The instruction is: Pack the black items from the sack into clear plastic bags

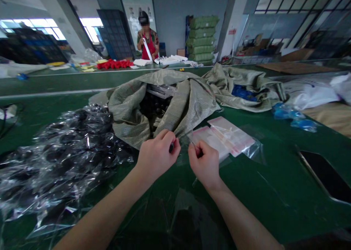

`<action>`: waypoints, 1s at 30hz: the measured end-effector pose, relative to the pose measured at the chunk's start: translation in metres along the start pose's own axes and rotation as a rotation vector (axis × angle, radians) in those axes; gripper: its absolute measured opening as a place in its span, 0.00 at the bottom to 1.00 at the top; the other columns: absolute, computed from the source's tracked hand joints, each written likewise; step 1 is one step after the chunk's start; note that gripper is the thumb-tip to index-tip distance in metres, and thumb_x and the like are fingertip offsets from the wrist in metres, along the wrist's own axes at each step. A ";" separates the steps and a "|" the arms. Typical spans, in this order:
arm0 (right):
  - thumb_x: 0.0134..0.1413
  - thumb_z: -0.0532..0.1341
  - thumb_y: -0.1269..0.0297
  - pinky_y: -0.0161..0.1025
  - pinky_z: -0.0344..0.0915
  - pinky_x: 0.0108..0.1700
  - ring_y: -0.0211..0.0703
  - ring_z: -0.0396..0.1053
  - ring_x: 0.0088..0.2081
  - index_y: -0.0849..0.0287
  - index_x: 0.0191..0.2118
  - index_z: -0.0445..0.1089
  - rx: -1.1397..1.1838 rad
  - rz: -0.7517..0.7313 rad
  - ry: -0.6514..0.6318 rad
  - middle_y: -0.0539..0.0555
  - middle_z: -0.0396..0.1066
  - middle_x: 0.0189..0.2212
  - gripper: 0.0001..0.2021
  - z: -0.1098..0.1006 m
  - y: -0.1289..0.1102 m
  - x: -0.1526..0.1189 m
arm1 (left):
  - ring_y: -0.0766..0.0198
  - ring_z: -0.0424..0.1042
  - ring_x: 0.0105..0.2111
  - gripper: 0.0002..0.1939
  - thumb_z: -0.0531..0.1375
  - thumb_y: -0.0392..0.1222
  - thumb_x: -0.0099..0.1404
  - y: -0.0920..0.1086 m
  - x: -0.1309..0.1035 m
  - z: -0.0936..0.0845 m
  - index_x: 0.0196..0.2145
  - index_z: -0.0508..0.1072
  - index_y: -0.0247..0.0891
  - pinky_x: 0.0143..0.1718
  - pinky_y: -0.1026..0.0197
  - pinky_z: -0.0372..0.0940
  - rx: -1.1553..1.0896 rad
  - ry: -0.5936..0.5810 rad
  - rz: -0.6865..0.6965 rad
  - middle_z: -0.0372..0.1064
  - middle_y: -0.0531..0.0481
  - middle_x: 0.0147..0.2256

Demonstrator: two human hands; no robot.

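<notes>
My left hand (160, 153) is closed in a pinch in front of an open woven sack (128, 107) that holds dark round items (157, 105). Close by on the right, my right hand (203, 162) is pinched too, beside flat clear plastic bags (231, 135) with pinkish edges. Thin clear film shows faintly between and below the fingers, but what each hand grips is too small to make out. Left of the sack lies a heap of black items in clear wrapping (68, 151).
A phone (326, 173) lies at the right on the green table (263, 199). Behind it are blue wrapped items (293, 116) and a second sack (252, 74) with blue contents. Across the far table, a person (149, 45) in a red apron holds a white strip near red items (114, 64).
</notes>
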State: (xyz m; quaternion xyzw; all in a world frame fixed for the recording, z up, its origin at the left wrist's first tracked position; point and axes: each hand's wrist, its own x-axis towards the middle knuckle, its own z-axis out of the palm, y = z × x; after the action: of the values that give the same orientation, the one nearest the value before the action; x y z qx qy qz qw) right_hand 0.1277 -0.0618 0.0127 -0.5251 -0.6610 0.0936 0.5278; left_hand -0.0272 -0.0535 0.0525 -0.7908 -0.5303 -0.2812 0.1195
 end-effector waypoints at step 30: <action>0.47 0.55 0.74 0.37 0.49 0.26 0.34 0.52 0.21 0.56 0.20 0.53 -0.155 -0.106 0.102 0.45 0.52 0.17 0.12 0.015 0.000 -0.014 | 0.68 0.64 0.21 0.08 0.54 0.36 0.62 -0.004 -0.002 0.011 0.25 0.67 0.38 0.20 0.64 0.50 0.175 0.133 0.034 0.66 0.54 0.24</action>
State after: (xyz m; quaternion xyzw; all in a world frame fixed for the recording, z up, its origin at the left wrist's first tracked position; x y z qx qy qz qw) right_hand 0.1142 -0.0666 -0.0024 -0.5328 -0.6654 -0.0129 0.5227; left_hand -0.0278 -0.0476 0.0420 -0.7660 -0.5301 -0.2836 0.2278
